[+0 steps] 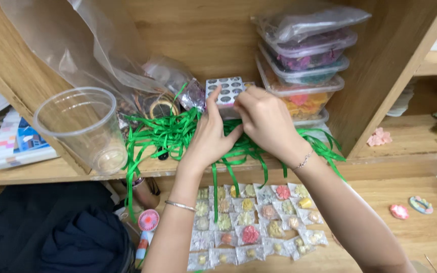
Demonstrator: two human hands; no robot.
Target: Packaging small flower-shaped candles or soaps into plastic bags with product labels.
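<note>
Head view: the left hand [210, 135] and the right hand [265, 124] are raised side by side into a wooden shelf [56, 171], both closed on a small clear blister tray [227, 91] of round dark pieces. The left thumb is laid up the tray's near left edge, the other fingers curled beneath; the right hand is pinched on the tray's right edge, its fingertips turned away from the camera. The tray lies at twelve o'clock from the left hand and at ten o'clock from the right, its long axis run from left to right, slightly tilted. Neither hand is clearly nearer; both are in contact.

Under the wrists a tangle of green ribbon [170, 134] is spread over the shelf and hung over its front edge. At nine o'clock a clear plastic cup [84, 126] is lying on its side; at two o'clock a stack of lidded plastic boxes [302, 65] is stood. Below, at six o'clock, small bagged flower shapes [251, 222] are laid in rows on the surface.

The tray's lower part is hidden behind both hands, and how the right fingers grip cannot be made out.
</note>
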